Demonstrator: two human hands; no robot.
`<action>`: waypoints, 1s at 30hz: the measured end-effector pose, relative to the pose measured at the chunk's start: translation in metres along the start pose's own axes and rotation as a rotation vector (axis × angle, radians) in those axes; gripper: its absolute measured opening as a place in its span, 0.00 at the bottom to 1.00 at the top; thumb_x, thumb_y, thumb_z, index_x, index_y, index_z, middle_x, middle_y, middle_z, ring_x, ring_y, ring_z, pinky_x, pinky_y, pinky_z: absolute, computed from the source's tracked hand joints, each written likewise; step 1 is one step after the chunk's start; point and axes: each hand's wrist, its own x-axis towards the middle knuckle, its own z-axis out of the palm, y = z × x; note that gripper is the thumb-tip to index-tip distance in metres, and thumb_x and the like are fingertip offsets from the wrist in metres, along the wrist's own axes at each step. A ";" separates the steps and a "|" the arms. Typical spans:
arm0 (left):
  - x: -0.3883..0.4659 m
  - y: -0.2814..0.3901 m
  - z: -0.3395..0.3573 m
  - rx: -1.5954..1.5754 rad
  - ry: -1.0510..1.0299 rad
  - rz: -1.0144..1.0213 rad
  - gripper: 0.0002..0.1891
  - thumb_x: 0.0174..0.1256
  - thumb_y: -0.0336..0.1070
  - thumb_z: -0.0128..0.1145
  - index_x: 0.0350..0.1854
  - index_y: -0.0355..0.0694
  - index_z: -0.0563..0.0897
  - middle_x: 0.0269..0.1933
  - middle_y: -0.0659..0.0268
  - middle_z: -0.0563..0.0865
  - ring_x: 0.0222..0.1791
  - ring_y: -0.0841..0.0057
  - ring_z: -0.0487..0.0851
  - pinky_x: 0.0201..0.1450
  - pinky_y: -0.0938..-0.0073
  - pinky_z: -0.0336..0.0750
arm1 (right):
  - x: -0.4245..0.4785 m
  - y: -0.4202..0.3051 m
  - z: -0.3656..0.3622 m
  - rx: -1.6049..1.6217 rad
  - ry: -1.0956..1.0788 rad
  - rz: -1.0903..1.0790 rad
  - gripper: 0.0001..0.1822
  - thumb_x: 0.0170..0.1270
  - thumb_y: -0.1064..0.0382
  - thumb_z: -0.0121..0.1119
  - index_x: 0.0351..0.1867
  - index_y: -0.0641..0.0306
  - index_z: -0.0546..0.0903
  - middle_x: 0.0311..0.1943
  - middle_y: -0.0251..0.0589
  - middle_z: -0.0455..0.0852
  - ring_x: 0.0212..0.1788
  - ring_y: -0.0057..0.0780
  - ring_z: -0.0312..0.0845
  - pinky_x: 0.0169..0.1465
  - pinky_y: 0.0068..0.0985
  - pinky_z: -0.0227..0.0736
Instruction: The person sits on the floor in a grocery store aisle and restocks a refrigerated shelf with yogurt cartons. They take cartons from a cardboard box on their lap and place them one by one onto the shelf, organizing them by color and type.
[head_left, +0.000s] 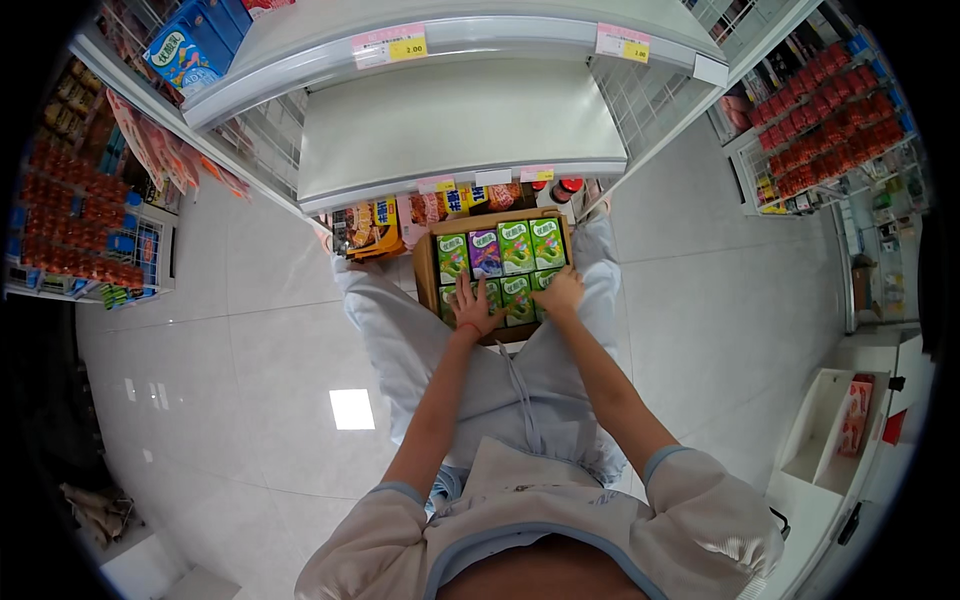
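Observation:
An open cardboard box (425, 274) sits low between my knees, with several drink cartons standing in it in two visible rows. Most are green, like the carton (517, 247) in the far row; a purple carton (484, 253) stands among them. My left hand (477, 306) lies with spread fingers on the near-row cartons at the left. At the box's right side, my right hand (562, 292) has bent fingers at the near right carton and the box edge. Whether it grips either one cannot be told, as the hand covers the contact.
A white metal shelf (457, 120) with price tags rises just beyond the box. Packaged food (365, 225) and a dark jar with a red lid (566, 189) are beneath it. Blue cartons (187, 56) stand at upper left. Stocked racks flank both sides; a white cabinet (806, 480) is at right.

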 end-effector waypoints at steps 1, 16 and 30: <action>0.000 0.004 -0.001 0.028 0.078 0.070 0.52 0.46 0.62 0.63 0.70 0.43 0.50 0.72 0.50 0.40 0.73 0.55 0.35 0.68 0.40 0.36 | 0.002 0.005 0.003 0.020 0.032 0.001 0.42 0.26 0.46 0.76 0.43 0.69 0.71 0.42 0.47 0.78 0.50 0.43 0.71 0.52 0.36 0.67; -0.013 0.044 -0.024 -0.166 0.325 0.402 0.37 0.43 0.49 0.68 0.56 0.38 0.70 0.61 0.56 0.67 0.66 0.59 0.59 0.67 0.51 0.50 | -0.044 -0.019 -0.019 0.985 0.245 -0.014 0.34 0.31 0.59 0.80 0.40 0.66 0.71 0.36 0.41 0.79 0.38 0.29 0.78 0.39 0.26 0.75; 0.006 0.015 -0.029 0.094 0.063 -0.074 0.48 0.50 0.58 0.62 0.72 0.54 0.50 0.74 0.64 0.44 0.74 0.65 0.40 0.69 0.46 0.42 | -0.017 -0.055 -0.164 1.193 0.275 -0.427 0.38 0.37 0.69 0.76 0.53 0.68 0.68 0.43 0.44 0.79 0.44 0.30 0.79 0.42 0.25 0.77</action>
